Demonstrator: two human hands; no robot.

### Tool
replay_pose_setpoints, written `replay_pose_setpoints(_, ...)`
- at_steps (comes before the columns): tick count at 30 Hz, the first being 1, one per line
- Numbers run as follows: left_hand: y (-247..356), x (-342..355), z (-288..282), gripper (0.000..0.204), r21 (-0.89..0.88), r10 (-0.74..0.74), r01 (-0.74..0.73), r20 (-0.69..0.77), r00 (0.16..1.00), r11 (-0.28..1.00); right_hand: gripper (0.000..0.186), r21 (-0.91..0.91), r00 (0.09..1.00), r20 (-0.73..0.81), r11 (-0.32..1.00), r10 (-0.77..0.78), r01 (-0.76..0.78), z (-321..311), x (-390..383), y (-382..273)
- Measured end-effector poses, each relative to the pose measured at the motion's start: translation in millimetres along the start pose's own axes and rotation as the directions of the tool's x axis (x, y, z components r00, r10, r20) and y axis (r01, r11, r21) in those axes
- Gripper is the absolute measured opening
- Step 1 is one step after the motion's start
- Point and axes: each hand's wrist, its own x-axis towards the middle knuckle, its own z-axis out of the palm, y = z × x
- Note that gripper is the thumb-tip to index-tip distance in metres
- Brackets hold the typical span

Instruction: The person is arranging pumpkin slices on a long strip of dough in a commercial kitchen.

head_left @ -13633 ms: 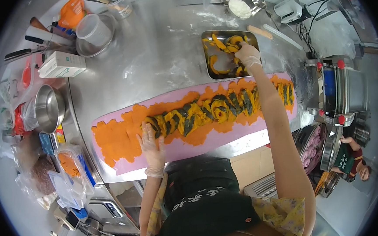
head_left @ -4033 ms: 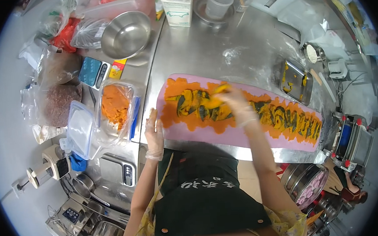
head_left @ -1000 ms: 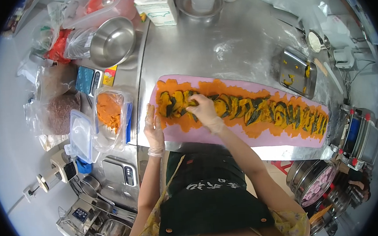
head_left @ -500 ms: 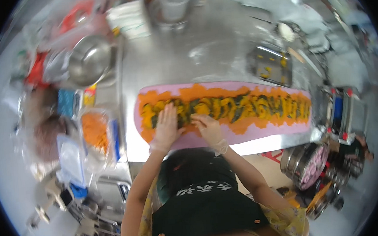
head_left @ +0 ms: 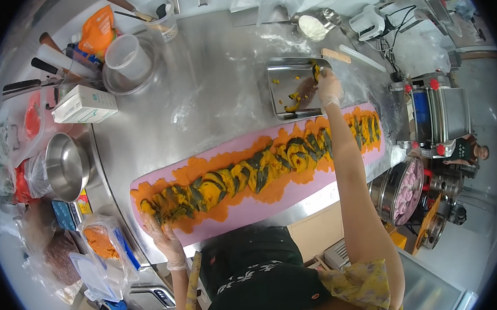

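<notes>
A long pink dough sheet (head_left: 252,213) lies across the steel table, spread with orange paste (head_left: 218,214) and topped by a row of yellow, green-skinned pumpkin slices (head_left: 258,174). At the sheet's left end rests my left hand (head_left: 165,241), in a clear glove, its fingers stretched out against the end of the row. My right hand (head_left: 330,89), also gloved, reaches over the sheet to a steel tray (head_left: 275,90). Its fingers close on a pumpkin slice (head_left: 316,71) at the tray's right side. A few scraps of pumpkin lie in the tray; my right forearm hides part of the row.
To the left are a steel bowl (head_left: 68,167), a container of orange paste (head_left: 100,241) and a white carton (head_left: 85,104). Behind stands a clear tub (head_left: 129,57). A rolling machine (head_left: 447,112) and a steamer with pink pieces (head_left: 407,193) stand right. A person (head_left: 467,151) is farther off.
My right hand has left the row and moved up and right to the tray. My left hand has slid to the sheet's left end. The whole view has shifted and turned.
</notes>
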Motion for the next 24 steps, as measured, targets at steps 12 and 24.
replay_pose_setpoints(12, 41, -3, 7, 0.057, -0.119, -0.112, 0.113, 0.017, 0.994, 0.986, 0.036, 0.180, 0.838, 0.354, 0.909, -0.416, 0.375, 7, -1, 10)
replay_pose_setpoints(24, 34, -11, 0, 0.051, -0.205, -0.127, 0.132, 0.037, 0.991, 0.970, 0.040, 0.144, 0.601, 0.508, 0.748, -0.617, 0.647, 17, -49, -11)
